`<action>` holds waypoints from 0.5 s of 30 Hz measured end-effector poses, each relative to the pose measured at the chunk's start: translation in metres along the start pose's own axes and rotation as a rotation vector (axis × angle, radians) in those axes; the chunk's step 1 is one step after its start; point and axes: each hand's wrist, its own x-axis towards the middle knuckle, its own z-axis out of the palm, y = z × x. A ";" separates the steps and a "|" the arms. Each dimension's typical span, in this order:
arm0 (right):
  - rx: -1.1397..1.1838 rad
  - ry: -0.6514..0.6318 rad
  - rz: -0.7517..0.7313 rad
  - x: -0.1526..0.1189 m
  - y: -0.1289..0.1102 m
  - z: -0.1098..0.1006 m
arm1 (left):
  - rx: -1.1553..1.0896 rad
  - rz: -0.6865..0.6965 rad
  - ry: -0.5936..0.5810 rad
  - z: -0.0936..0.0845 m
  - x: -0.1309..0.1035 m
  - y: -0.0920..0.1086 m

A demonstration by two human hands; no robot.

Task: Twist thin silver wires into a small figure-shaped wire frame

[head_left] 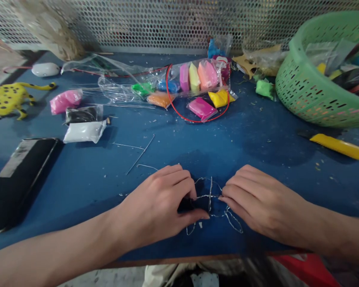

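A twisted thin metal wire frame (pixel 210 196) with crossing strands and several loops lies low over the blue table near its front edge. My left hand (pixel 158 203) curls around its left side, thumb and fingers closed on the wire. On the other side, my right hand (pixel 260 199) pinches the end of the twisted middle strand between thumb and fingertips. One wire loop (pixel 235 221) hangs below the right fingers. Part of the frame is hidden behind both hands. Beyond the left hand lie loose cut wires (pixel 140 154).
Bagged coloured clay (pixel 194 77), a white clay packet (pixel 85 131) and a yellow spotted animal figure (pixel 8 99) lie farther back. A black phone-like case (pixel 32 175) is at left. At right are a green basket (pixel 299 75) and a yellow cutter knife (pixel 341 145).
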 end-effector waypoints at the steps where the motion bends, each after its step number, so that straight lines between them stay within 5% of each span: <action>1: 0.004 -0.007 0.010 0.000 0.000 0.000 | 0.007 0.005 0.001 -0.001 0.001 0.000; 9: 0.239 -0.041 0.066 0.005 0.017 -0.011 | 0.096 0.086 0.057 -0.013 0.005 -0.002; 15: 0.157 -0.023 -0.011 0.005 0.024 -0.013 | 0.189 0.087 0.024 -0.013 0.005 -0.003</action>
